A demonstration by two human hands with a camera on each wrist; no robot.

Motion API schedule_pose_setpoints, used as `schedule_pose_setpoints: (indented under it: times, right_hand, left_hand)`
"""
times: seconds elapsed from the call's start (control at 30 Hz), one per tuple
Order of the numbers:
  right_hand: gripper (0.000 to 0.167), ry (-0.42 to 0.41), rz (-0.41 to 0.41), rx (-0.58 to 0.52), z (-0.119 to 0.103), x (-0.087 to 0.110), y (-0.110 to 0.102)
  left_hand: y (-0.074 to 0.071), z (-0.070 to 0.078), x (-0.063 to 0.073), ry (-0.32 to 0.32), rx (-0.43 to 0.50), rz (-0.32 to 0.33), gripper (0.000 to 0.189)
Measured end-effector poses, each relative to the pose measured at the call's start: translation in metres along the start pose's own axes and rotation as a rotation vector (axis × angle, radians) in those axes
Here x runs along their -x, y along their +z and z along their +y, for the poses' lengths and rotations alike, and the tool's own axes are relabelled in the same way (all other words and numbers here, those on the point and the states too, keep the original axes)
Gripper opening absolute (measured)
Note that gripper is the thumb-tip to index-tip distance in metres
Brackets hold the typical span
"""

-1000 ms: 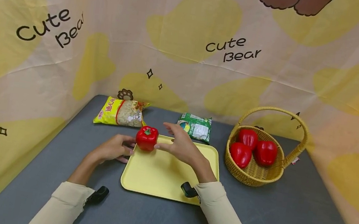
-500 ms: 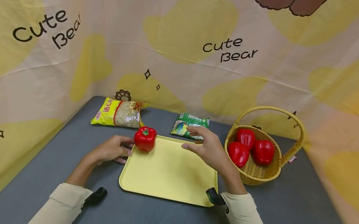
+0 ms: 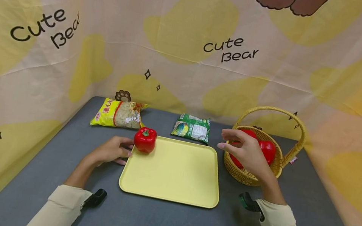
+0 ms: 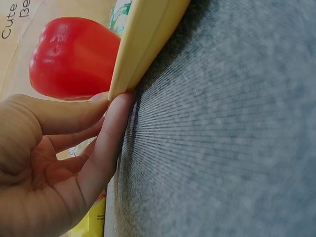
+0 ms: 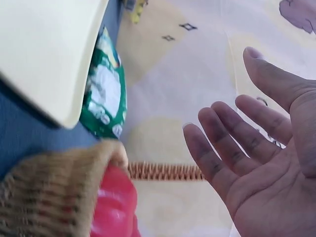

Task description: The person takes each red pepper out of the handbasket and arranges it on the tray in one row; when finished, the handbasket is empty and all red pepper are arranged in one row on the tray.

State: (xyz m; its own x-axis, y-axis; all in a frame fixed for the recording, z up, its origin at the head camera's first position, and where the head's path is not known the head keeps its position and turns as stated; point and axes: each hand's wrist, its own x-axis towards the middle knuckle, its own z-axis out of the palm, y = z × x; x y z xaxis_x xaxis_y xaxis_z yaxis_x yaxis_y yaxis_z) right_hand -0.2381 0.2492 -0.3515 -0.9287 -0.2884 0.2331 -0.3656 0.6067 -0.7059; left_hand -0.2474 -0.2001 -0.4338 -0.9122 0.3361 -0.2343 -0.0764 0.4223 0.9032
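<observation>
In the head view, a pepper [image 3: 145,140] on the far left corner of the tray [image 3: 173,173], more peppers [image 3: 267,151] in the basket [image 3: 244,178] beyond the right hand [image 3: 246,152], all likely light, firm and slick, best taken round the sides. In the left wrist view, tray rim pinched by the left hand [image 4: 59,168], probably stiff. In the right wrist view, right hand loosely spread, gripping nothing, near the basket.

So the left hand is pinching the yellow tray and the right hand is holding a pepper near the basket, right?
Not quite: the right wrist view shows the right hand empty. It is near the basket, and the left hand pinches the yellow tray.
</observation>
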Motion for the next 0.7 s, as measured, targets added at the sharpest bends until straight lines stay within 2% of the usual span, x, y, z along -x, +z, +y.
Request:
schedule_pose_setpoints:
  times: [0.33, 0.7]
  right_hand:
    - [0.054, 0.108, -0.059, -0.002, 0.026, 0.002, -0.046]
    - [0.063, 0.22, -0.096, -0.022, 0.054, -0.005, -0.068]
  left_hand:
    - [-0.001, -0.001, 0.0, 0.007, 0.007, -0.007, 0.058]
    - [-0.001, -0.003, -0.002, -0.006, 0.003, -0.001, 0.058]
